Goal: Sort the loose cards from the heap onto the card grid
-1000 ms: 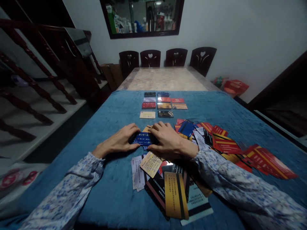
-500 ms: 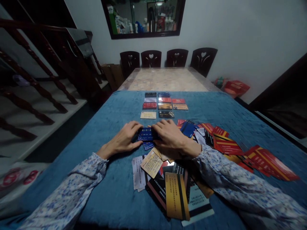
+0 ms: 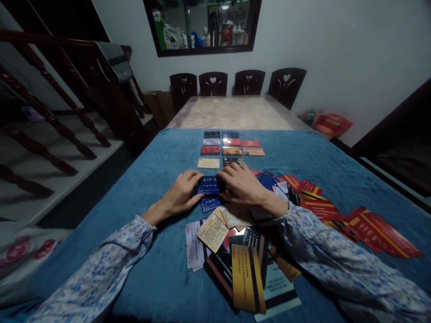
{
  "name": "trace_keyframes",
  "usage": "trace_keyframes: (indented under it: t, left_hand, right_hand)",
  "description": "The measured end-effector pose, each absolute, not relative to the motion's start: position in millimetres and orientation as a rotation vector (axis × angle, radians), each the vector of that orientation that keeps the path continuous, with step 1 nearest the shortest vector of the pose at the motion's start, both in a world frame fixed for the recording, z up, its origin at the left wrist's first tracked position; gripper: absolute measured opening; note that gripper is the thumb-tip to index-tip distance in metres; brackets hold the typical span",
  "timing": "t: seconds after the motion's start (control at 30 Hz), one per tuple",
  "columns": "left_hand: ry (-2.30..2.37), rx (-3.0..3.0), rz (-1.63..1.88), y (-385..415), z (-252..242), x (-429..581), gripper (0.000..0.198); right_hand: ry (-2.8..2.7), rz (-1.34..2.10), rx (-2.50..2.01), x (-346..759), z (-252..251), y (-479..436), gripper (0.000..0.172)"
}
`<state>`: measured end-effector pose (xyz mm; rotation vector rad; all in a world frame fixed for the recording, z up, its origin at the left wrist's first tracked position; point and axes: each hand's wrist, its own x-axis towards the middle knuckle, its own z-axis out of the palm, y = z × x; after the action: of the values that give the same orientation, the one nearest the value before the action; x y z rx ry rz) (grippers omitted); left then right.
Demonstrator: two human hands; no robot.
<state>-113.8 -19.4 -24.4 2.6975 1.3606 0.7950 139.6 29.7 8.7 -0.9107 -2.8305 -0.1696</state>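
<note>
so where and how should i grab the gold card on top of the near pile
Probably pinch the gold card by its long edges, from above and the left. It looks thin and lies over a black card with nothing on top; those edges point roughly away from the person, and the right sleeve is to its right.

Seeing matt, napped cloth on the blue cover [image 3: 151,179], lightly rumpled. Reading smooth faces on the blue card [image 3: 209,185] and gold card [image 3: 248,278]; can't tell plastic from coated paper. Getting glossy glare off the red cards [image 3: 387,233]. Thin, creased cloth for the sleeves [image 3: 107,258]. Smooth, faintly shiny at the far tabletop [image 3: 242,112]. Looks like varnished wood on the balusters [image 3: 79,144], thin crinkled plastic for the white bag [image 3: 28,255].
</note>
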Motion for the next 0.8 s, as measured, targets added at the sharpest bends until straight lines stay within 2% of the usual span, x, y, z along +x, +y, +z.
trace_keyframes:
  t: [0.27,0.8]
  left_hand:
    - [1.346,2.679,0.853,-10.4,-20.1,-108.2,0.051]
    - [1.31,2.848,0.6,55.9,15.2,-78.8,0.045]
  right_hand:
    - [-2.733,-0.136,-0.932,150.9,8.8,37.7,0.048]
    - [-2.77,-0.284,-0.946,180.5,29.1,87.0,0.049]
